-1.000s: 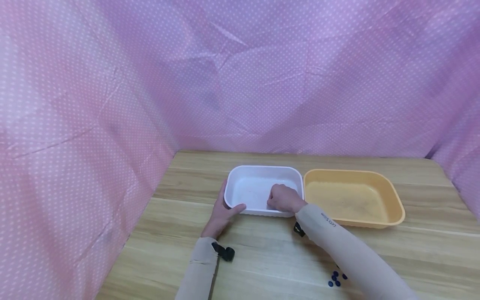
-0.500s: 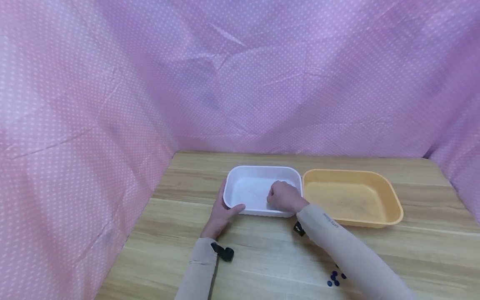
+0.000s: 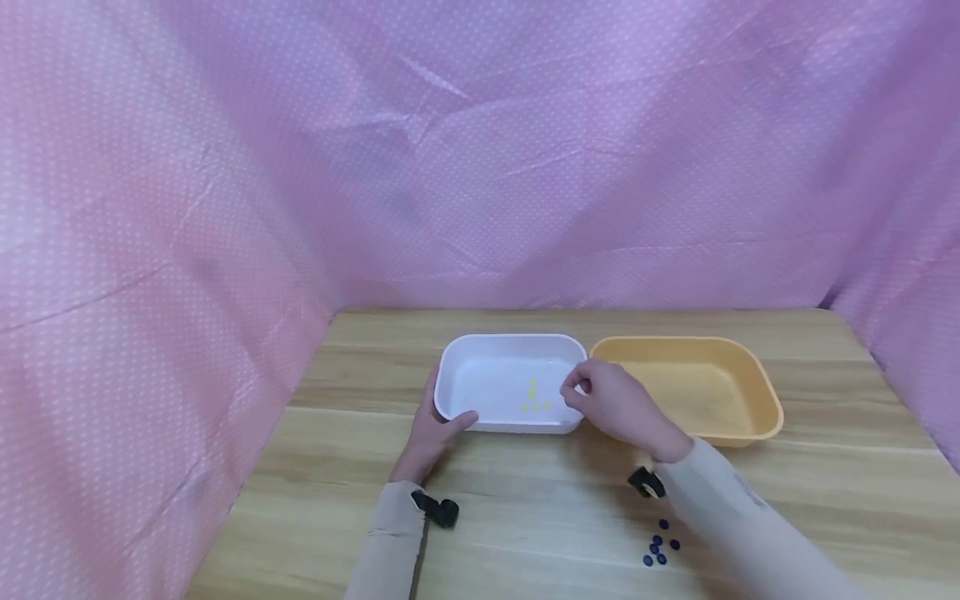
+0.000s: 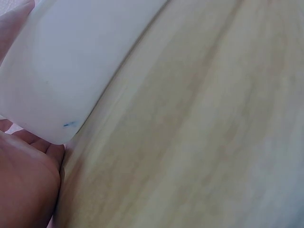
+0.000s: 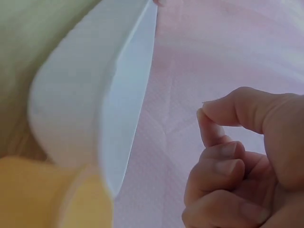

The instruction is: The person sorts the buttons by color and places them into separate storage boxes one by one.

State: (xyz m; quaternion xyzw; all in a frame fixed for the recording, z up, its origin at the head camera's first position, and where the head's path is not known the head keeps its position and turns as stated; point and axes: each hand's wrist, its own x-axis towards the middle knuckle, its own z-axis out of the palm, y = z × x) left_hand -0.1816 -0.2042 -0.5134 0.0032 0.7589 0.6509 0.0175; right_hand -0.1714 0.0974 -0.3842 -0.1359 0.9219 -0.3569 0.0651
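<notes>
A white plastic basin (image 3: 487, 383) stands on the table with several small yellow pieces (image 3: 532, 390) lying on its floor. My left hand (image 3: 427, 433) grips the basin's left end, thumb over the near rim and fingers along the outer wall. In the left wrist view, the basin's outer side (image 4: 71, 61) rises beside that palm. Above the basin's right end is my right hand (image 3: 618, 404). Its thumb and forefinger tips touch and its other fingers are curled; in the right wrist view nothing shows between the fingertips (image 5: 204, 111).
A yellow-orange basin (image 3: 765, 408) stands against the white one's right side. Several small dark blue round pieces (image 3: 657, 541) lie on the wooden table (image 3: 540, 517) near my right forearm. A pink dotted cloth (image 3: 480, 167) hangs behind and at both sides.
My right hand has lifted from inside the white basin and moved right, uncovering the yellow pieces. My left hand keeps its grip. The head view has shifted slightly.
</notes>
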